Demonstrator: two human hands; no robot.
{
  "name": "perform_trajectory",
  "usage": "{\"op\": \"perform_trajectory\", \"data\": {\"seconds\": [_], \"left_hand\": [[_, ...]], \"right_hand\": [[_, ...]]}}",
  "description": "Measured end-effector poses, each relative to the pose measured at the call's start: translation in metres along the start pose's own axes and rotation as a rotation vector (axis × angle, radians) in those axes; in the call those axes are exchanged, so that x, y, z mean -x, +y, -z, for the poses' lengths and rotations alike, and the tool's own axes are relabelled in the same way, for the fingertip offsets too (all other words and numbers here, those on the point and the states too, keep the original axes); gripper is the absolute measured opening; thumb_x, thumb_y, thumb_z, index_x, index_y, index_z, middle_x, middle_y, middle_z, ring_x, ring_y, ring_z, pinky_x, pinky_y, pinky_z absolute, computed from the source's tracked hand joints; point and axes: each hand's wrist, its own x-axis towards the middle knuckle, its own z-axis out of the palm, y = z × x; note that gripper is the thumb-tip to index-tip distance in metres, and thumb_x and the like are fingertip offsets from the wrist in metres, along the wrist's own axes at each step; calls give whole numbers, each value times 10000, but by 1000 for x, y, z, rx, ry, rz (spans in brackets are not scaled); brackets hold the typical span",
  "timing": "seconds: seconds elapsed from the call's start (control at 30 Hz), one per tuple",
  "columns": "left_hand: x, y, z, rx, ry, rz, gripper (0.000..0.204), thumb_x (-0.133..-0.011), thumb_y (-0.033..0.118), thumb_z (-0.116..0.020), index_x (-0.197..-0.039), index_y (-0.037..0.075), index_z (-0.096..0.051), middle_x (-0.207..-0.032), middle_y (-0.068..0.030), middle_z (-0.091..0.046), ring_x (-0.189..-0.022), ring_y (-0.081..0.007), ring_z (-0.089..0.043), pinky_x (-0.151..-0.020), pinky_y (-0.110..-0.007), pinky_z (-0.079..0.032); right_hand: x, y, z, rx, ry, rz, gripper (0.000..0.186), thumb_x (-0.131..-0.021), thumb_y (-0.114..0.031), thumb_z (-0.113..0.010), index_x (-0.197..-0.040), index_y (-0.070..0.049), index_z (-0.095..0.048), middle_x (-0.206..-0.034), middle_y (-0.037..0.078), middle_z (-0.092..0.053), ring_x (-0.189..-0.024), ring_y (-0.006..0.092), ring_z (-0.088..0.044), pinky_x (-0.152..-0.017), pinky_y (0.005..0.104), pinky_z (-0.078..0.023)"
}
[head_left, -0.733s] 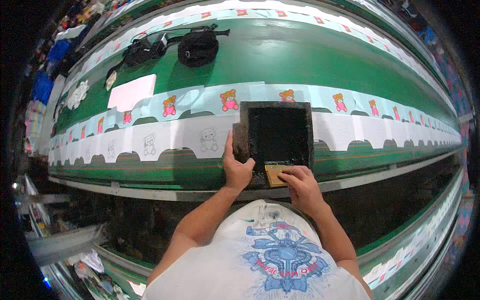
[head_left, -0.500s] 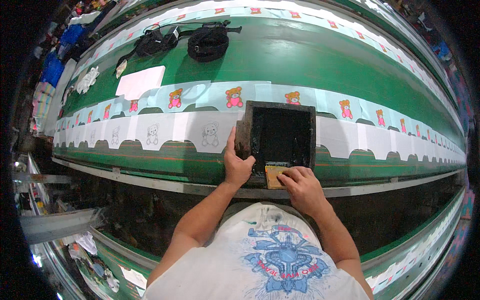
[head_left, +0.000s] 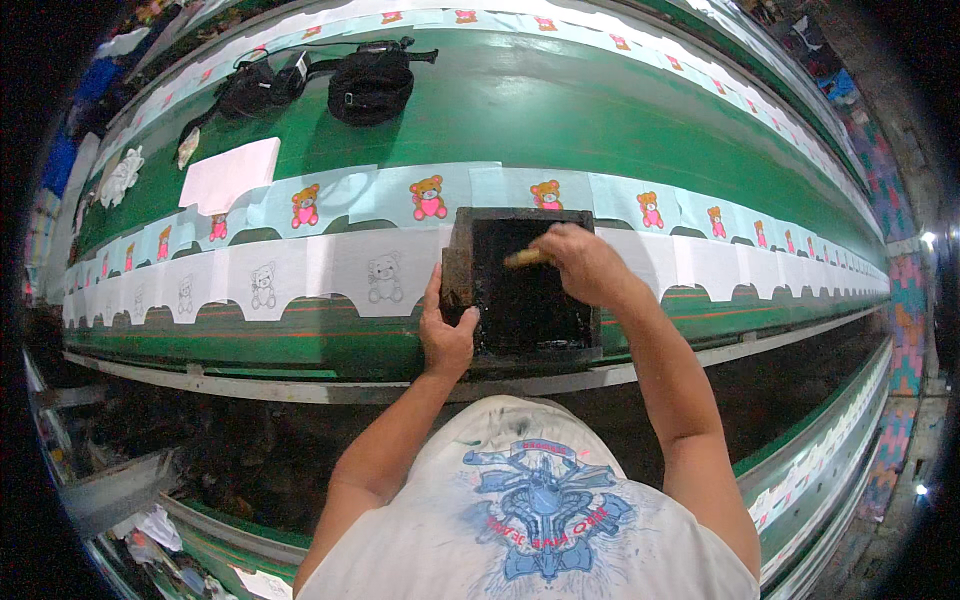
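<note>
A dark-framed printing screen (head_left: 540,356) with black mesh lies flat over the row of white pieces near the table's front edge. My left hand (head_left: 447,338) grips the screen's left side, thumb on the near part and fingers along the outer edge. Inside the frame, toward its far end, my right hand (head_left: 588,264) is closed on a yellowish squeegee (head_left: 527,258), slightly blurred by motion. To the left of the screen, a white piece (head_left: 383,278) carries a black bear outline. What lies under the screen is hidden.
Behind the screen runs a row of light-blue pieces (head_left: 476,190) printed with coloured bears. A stack of pale sheets (head_left: 232,175), a black waist bag (head_left: 370,90) and a crumpled white cloth (head_left: 122,178) rest on the green table (head_left: 520,110). A pale rail (head_left: 300,390) edges its front.
My right hand has carried the squeegee from the screen's near end to its far end. My left hand keeps its hold on the frame. The whole view has shifted slightly.
</note>
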Motion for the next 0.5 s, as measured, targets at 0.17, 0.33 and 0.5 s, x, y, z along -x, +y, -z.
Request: {"op": "perform_trajectory", "data": {"seconds": [0.17,0.33,0.5], "left_hand": [[3,-2,0,-12,2,2,973,-934,-117,-743,-1832,11,-390,-1678,-213,-624,-1517,-311,-643,-1323,-442,-476],[4,3,0,-166,7,-67,1009,-920,-83,-746,-1844,12,-353,-1710,-265,-580,-1558,-358,-607,-1342,-468,-452],[4,8,-1,-180,4,-69,1058,-891,-60,-788,-1848,18,-344,-1706,-273,-585,-1560,-381,-603,-1339,-467,-452]], "right_hand": [[-19,14,-14,-18,90,-148,418,-989,86,-684,-1363,-50,-812,-1244,207,-788,-1208,439,-770,-1039,534,-639],[16,-19,-23,-57,104,-125,515,-904,99,-705,-1361,-99,-838,-1200,190,-805,-1125,433,-773,-1022,542,-637],[60,-66,-33,-15,53,-92,551,-857,85,-794,-1382,-76,-834,-1234,154,-806,-1147,398,-769,-1021,511,-634]]}}
